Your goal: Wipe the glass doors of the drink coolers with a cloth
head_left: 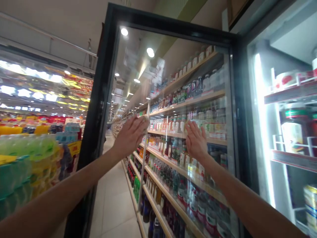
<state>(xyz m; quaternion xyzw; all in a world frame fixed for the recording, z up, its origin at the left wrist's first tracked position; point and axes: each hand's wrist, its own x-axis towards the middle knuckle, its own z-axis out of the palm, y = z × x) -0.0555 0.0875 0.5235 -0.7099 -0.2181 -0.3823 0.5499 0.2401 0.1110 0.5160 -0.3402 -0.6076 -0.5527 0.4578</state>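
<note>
A black-framed glass fridge door [104,99] stands swung open in front of me. My left hand [130,134] lies against the inner side of its glass at about chest height, fingers together and smeared by motion. My right hand [195,140] presses flat on the same pane further right, fingers stretched upward and apart. Neither hand holds anything. Through the glass I see long wooden shelves [188,102] packed with bottled drinks along a shop aisle.
The lit fridge interior [292,125] with cans and jars on wire racks is at the right. Stacked bottles and packaged goods [29,158] fill a display at the left. A tiled aisle floor [114,198] runs ahead beyond the door.
</note>
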